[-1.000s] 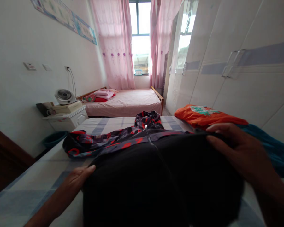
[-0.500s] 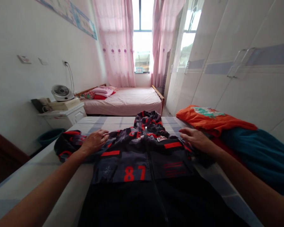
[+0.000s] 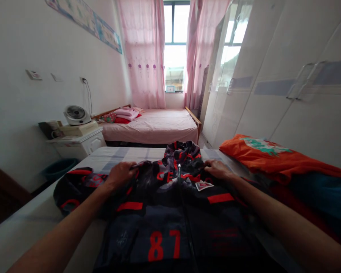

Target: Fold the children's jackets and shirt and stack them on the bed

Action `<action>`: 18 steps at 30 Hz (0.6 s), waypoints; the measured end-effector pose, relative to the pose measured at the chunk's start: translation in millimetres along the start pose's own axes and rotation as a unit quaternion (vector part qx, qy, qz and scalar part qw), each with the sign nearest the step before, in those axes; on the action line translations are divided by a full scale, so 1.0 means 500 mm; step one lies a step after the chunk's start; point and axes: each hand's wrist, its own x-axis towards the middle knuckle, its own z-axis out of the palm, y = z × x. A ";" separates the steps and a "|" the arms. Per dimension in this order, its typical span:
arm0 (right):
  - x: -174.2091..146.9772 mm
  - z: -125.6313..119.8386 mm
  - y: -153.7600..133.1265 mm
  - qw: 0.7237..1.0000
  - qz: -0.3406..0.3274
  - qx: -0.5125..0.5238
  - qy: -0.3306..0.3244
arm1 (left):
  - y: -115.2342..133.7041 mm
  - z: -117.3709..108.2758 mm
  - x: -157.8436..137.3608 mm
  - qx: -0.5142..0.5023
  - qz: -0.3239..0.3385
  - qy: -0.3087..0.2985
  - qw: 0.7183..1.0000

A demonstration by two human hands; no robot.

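Observation:
A black and dark grey jacket [image 3: 156, 216] with red patches and a red "87" lies front up, its zip closed along the middle and its collar toward the window. My left hand [image 3: 122, 173] is closed on the jacket's shoulder on the left side. Across the collar, my right hand [image 3: 218, 169] pinches the other shoulder. The left sleeve [image 3: 76, 189] is spread out to the side and bends toward me. My right forearm covers much of the other sleeve. A white label [image 3: 204, 185] shows on the chest.
The jacket lies on a bed with a checked sheet [image 3: 102, 155]. An orange garment [image 3: 272, 155] and a teal cloth [image 3: 324, 197] are heaped at right, beside white wardrobes [image 3: 272, 110]. A fan [image 3: 77, 115] stands on a cabinet at left. A pink bed [image 3: 159, 125] is beyond.
Both hands have moved inward from beside the jacket and closed on its shoulders. The jacket sits lower and nearer in view, and the camera has tilted slightly.

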 end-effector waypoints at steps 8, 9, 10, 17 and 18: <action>0.085 -0.107 -0.031 0.978 0.019 -0.049 0.204 | 0.025 -0.085 0.083 0.058 0.011 0.180 0.982; 0.091 -0.101 -0.035 0.976 0.021 -0.053 0.212 | 0.028 -0.076 0.094 0.068 0.008 0.188 0.980; 0.093 -0.091 -0.037 0.975 0.022 -0.056 0.215 | 0.031 -0.063 0.103 0.073 0.006 0.186 0.980; -0.022 -0.028 0.020 0.977 -0.002 -0.058 0.205 | 0.020 0.031 0.006 0.042 0.058 0.119 0.990; -0.057 -0.022 0.036 0.977 -0.012 -0.058 0.206 | 0.015 0.039 -0.032 0.026 0.071 0.111 0.991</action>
